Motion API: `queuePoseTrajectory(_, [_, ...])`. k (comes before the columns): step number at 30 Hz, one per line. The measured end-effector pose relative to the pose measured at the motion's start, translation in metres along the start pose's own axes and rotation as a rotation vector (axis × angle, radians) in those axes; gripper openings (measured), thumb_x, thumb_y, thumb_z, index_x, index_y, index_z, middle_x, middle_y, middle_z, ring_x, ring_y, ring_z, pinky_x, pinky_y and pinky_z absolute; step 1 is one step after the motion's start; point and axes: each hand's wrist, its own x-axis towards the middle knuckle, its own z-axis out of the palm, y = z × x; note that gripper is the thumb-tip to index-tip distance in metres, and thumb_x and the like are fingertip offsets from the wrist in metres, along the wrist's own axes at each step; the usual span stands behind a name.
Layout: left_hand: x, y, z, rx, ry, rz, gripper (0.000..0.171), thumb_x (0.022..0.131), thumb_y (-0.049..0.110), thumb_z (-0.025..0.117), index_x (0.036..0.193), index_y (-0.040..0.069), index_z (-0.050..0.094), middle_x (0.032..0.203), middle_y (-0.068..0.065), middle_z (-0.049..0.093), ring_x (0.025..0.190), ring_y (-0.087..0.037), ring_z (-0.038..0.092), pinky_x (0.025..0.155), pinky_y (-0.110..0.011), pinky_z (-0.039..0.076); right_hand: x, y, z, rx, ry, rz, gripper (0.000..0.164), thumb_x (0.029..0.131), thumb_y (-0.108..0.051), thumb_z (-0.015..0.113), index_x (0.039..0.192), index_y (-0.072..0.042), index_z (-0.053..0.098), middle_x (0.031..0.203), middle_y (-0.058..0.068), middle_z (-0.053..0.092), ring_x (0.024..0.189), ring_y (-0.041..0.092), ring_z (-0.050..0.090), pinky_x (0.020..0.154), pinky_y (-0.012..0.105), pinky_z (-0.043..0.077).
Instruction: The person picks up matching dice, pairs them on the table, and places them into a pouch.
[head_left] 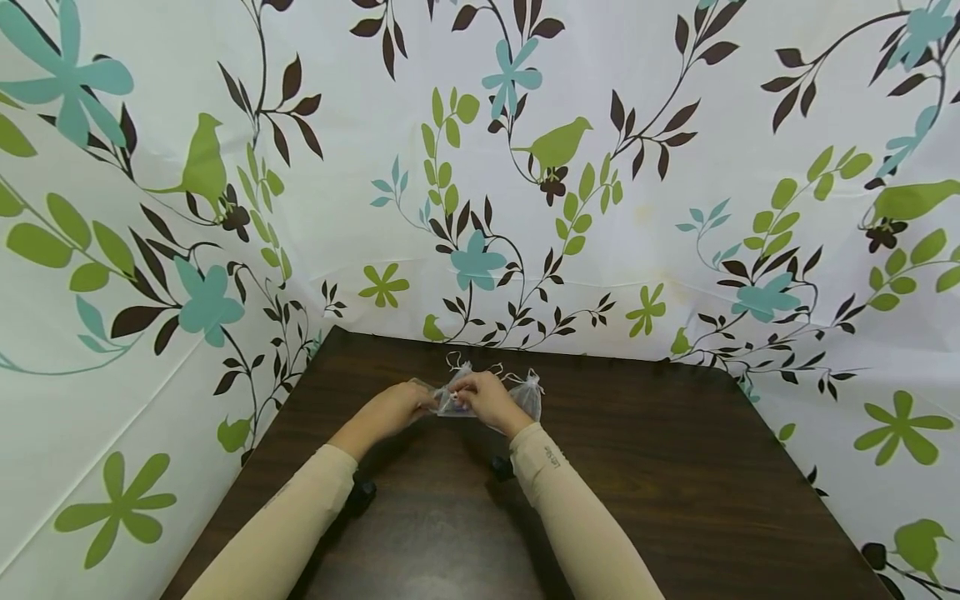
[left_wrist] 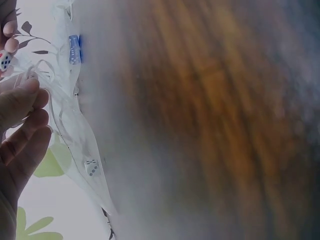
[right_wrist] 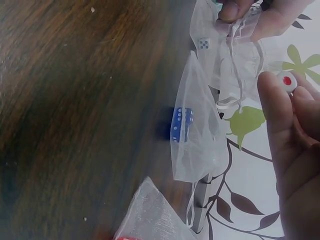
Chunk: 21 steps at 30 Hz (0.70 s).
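Note:
At the far side of the table, my left hand point(head_left: 397, 408) pinches the mouth of a sheer white drawstring bag point(left_wrist: 75, 132). A white die point(left_wrist: 92, 167) lies in the bottom of this bag. My right hand point(head_left: 487, 400) holds another white die point(right_wrist: 287, 81), with a red dot showing, between thumb and fingers. That die is just beside the mouth of the left bag, outside it. Next to it stands a second sheer bag point(right_wrist: 202, 155) with blue dice point(right_wrist: 181, 125) inside, partly hidden behind my right hand in the head view.
A third sheer bag point(right_wrist: 155, 207), with something red point(right_wrist: 129, 238) at its lower edge, sits to the right of the blue-dice bag. The dark wooden table point(head_left: 637, 483) ends at a wall cloth point(head_left: 510, 317) with leaves and birds, close behind the bags.

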Motion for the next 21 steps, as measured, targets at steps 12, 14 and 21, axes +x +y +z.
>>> queuePoseTrajectory(12, [0.0019,0.0026,0.0004,0.010,0.030,0.032,0.010,0.086,0.004,0.079,0.095,0.008,0.079,0.096,-0.002,0.075,0.094,-0.020,0.070,0.085,-0.036,0.057,-0.0037,-0.0030,0.0016,-0.106,-0.018,-0.048,0.024,0.099,0.006,0.059,0.118,0.002,0.072,0.107,0.015,0.072,0.089,0.024,0.071,0.069,0.024,0.054])
queuePoseTrajectory(14, [0.0018,0.0034,-0.0003,-0.003,0.031,0.029,0.009,0.087,0.005,0.079,0.095,0.008,0.079,0.095,-0.001,0.075,0.093,-0.020,0.070,0.083,-0.035,0.057,-0.0040,-0.0038,0.0018,-0.128,-0.026,-0.041,0.024,0.099,0.005,0.058,0.118,0.001,0.073,0.107,0.015,0.072,0.088,0.022,0.071,0.069,0.024,0.054])
queuePoseTrajectory(21, [-0.0002,0.0034,-0.0011,-0.016,0.047,0.046,0.007,0.088,0.005,0.078,0.094,0.008,0.079,0.092,0.000,0.074,0.089,-0.018,0.070,0.080,-0.033,0.057,-0.0040,-0.0059,0.0021,-0.189,-0.050,-0.014,0.025,0.098,0.006,0.060,0.117,0.000,0.074,0.107,0.012,0.074,0.082,0.016,0.068,0.067,0.023,0.052])
